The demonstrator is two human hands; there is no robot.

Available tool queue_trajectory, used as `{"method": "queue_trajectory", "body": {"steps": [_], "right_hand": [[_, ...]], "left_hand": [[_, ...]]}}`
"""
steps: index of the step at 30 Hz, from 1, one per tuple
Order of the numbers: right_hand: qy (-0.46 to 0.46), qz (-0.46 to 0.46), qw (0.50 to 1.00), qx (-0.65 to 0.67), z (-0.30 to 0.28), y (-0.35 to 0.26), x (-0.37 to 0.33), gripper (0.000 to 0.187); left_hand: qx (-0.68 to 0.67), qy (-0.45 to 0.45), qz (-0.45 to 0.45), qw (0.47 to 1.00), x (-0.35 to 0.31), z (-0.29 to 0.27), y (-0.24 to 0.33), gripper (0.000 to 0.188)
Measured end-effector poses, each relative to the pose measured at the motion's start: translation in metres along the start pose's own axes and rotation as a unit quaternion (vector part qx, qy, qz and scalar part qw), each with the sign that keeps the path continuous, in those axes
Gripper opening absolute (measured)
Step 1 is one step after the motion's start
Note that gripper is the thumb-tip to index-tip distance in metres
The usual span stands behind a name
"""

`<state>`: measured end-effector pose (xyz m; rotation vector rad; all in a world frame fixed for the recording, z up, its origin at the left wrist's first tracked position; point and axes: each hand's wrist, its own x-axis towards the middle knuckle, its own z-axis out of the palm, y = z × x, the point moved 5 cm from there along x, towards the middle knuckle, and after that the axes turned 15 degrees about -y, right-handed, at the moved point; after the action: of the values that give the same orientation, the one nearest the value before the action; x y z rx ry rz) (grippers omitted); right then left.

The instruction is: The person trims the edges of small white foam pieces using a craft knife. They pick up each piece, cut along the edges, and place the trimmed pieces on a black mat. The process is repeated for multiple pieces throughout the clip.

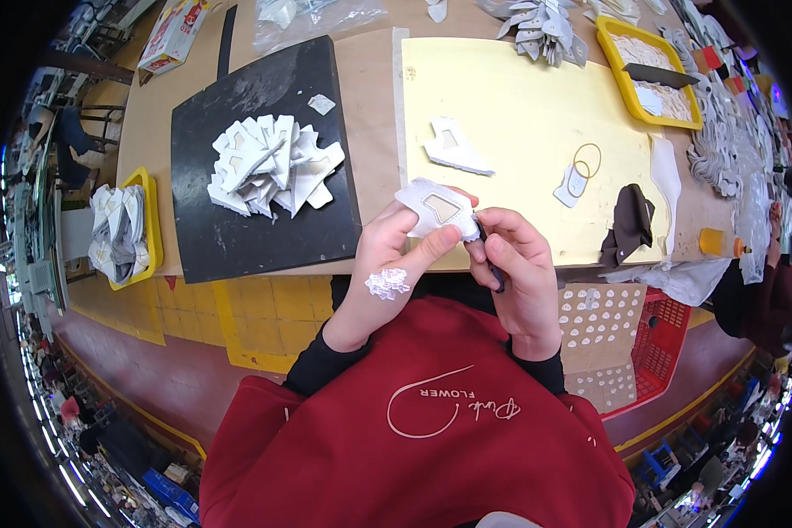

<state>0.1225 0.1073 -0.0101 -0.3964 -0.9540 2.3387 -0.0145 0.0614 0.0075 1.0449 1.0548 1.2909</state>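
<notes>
In the head view, my left hand [385,251] holds a white cut panel [414,201] above the worktop [374,114], just past the edge of my dark red garment [414,378]. The left fingers are nearly closed, pinching the panel with the thumb on its near side. A tan, angular patch with a dark outline shows in the panel's middle. My right hand [526,273] is at the panel's right end, its fingers curled around a slim dark tool [499,280]; I cannot tell whether they also grip the panel. A crumpled clump of white scraps [387,283] sits on my left hand, near the base of the thumb.

Just beyond the panel, a similar white piece [458,148] lies on a pale yellow sheet [519,114]. To my left, a heap of such pieces [273,167] rests on a black board [255,255], with a small scrap [322,104] behind it. Farther left, a yellow tray [155,224] holds more white pieces. On the right of the sheet are a grey tag [570,187], a rubber band [599,158] overlapping it and a dark brown cloth [627,224]. Below the worktop's right side is a red basket [669,343].
</notes>
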Motion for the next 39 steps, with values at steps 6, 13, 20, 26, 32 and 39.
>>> {"method": "queue_trajectory", "body": {"steps": [6,13,20,26,32,39], "right_hand": [[-0.031,-0.112,0.98,-0.161,0.006,-0.014,-0.004,0.024],[-0.053,-0.145,0.789,-0.594,0.041,-0.016,0.002,0.031],[-0.13,-0.019,0.774,-0.619,0.046,-0.028,-0.001,0.036],[0.072,-0.082,0.838,-0.535,0.025,-0.045,-0.005,0.035],[0.061,-0.1,0.858,-0.5,0.027,-0.033,0.0,0.031],[0.054,-0.097,0.863,-0.493,0.027,-0.029,0.001,0.031]], "left_hand": [[-0.04,0.082,-0.042,0.995,0.001,-0.009,-0.006,0.024],[0.248,0.115,0.032,0.961,0.01,-0.011,0.001,0.013],[0.169,0.096,-0.005,0.981,0.003,-0.024,-0.005,0.019],[0.055,0.027,-0.01,0.998,-0.001,-0.019,0.003,0.023],[0.08,0.004,0.01,0.997,-0.005,-0.012,0.008,0.021],[0.15,0.03,0.08,0.985,-0.004,-0.013,0.011,0.019]]}}
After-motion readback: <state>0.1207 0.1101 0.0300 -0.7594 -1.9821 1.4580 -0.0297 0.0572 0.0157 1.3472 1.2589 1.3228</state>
